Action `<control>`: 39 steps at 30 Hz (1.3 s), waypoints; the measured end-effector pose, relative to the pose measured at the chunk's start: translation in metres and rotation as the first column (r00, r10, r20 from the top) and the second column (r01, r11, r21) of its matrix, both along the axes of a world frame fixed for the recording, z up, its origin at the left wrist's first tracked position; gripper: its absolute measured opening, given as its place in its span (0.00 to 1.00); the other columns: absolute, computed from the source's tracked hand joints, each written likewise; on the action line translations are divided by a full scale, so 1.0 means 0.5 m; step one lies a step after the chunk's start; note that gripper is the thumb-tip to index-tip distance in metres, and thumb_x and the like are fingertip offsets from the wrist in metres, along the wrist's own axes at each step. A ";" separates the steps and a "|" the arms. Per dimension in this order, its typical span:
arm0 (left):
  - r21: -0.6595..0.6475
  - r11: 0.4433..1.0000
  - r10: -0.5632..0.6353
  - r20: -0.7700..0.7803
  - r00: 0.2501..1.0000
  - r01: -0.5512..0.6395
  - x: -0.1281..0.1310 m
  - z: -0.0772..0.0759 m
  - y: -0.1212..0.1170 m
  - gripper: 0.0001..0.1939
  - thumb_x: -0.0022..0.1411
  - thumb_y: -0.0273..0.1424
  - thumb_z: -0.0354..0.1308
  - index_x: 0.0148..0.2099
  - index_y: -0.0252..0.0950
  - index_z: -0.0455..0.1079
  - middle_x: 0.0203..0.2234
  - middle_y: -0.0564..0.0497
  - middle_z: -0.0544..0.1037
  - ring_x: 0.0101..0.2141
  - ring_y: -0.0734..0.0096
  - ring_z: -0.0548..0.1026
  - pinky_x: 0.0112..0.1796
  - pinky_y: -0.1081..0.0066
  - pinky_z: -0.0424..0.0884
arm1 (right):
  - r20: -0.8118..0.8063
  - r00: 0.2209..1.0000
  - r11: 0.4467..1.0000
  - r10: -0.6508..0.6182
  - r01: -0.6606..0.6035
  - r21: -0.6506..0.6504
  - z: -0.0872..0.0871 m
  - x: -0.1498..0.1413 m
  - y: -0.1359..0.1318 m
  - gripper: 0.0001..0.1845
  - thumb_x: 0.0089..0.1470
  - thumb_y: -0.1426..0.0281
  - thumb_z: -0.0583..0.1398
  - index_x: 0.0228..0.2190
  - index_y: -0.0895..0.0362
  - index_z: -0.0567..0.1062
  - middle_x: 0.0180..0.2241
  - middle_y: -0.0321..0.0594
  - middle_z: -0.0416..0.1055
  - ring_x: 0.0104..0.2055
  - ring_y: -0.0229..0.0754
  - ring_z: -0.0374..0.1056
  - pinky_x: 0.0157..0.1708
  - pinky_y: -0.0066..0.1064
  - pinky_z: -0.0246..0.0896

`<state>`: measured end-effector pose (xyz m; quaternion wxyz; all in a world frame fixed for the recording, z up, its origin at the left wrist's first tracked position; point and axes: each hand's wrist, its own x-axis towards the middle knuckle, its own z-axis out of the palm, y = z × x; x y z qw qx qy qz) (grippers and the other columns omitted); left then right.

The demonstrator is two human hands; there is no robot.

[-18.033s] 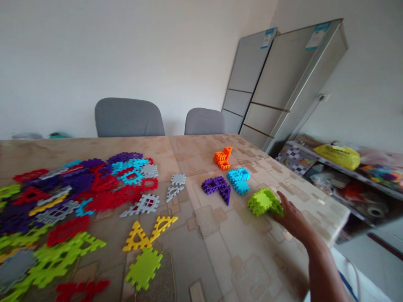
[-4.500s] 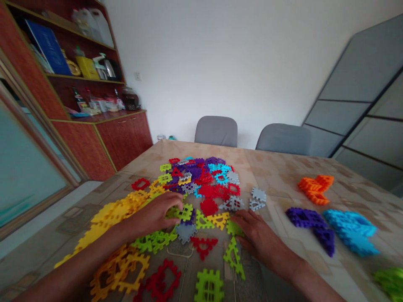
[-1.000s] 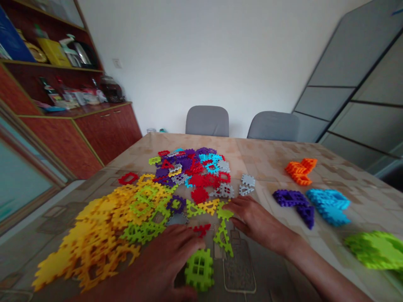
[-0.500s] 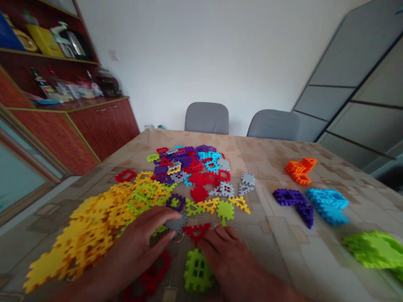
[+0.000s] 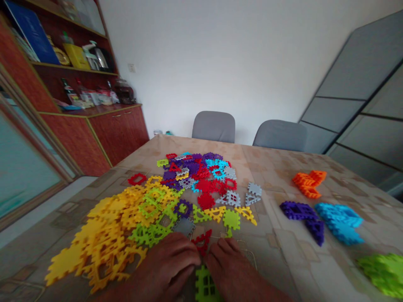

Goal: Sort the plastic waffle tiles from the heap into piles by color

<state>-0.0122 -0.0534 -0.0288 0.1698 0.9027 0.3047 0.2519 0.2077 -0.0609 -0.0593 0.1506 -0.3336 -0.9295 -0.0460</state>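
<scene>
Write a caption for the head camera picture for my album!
Left hand and right hand close together by a green window tile, near heaped yellow interlocking tiles.

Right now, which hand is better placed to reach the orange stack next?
Probably the right hand: it is nearer the orange stack, which lies to its right. The left hand is farther off, between the right hand and the yellow pile.

Dim, diffuse lt, wall [image 5: 226, 67] palest abt 12 o'clk, tabletop [image 5: 270, 264] darker nr 6, green stack [image 5: 385, 270] soft at 4, edges stretched
</scene>
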 end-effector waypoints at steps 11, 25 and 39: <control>0.173 0.981 -0.091 -0.004 0.996 0.091 0.025 -0.013 -0.011 0.16 0.76 0.28 0.42 0.39 0.38 0.69 0.32 0.50 0.78 0.33 0.66 0.73 0.39 0.66 0.67 | 0.043 0.996 0.995 0.084 -0.086 0.056 -0.001 0.025 0.006 0.07 0.59 0.66 0.65 0.34 0.56 0.73 0.32 0.35 0.74 0.35 0.43 0.69 0.40 0.36 0.61; 0.165 0.965 0.245 -0.291 0.925 -0.204 -0.137 0.003 0.174 0.28 0.63 0.25 0.57 0.65 0.42 0.64 0.56 0.45 0.76 0.56 0.57 0.72 0.57 0.59 0.68 | 0.020 0.999 0.993 0.037 -0.035 -0.110 0.009 0.048 0.022 0.03 0.62 0.68 0.61 0.37 0.55 0.74 0.37 0.36 0.76 0.41 0.43 0.70 0.46 0.34 0.62; 0.368 0.861 0.485 -0.392 0.782 -0.350 -0.193 0.071 0.186 0.32 0.63 0.48 0.62 0.64 0.39 0.65 0.54 0.39 0.76 0.53 0.43 0.74 0.54 0.50 0.69 | -0.080 0.996 0.974 0.029 -0.046 -0.223 0.052 0.055 0.035 0.08 0.62 0.68 0.62 0.44 0.53 0.74 0.36 0.35 0.77 0.41 0.43 0.71 0.50 0.36 0.61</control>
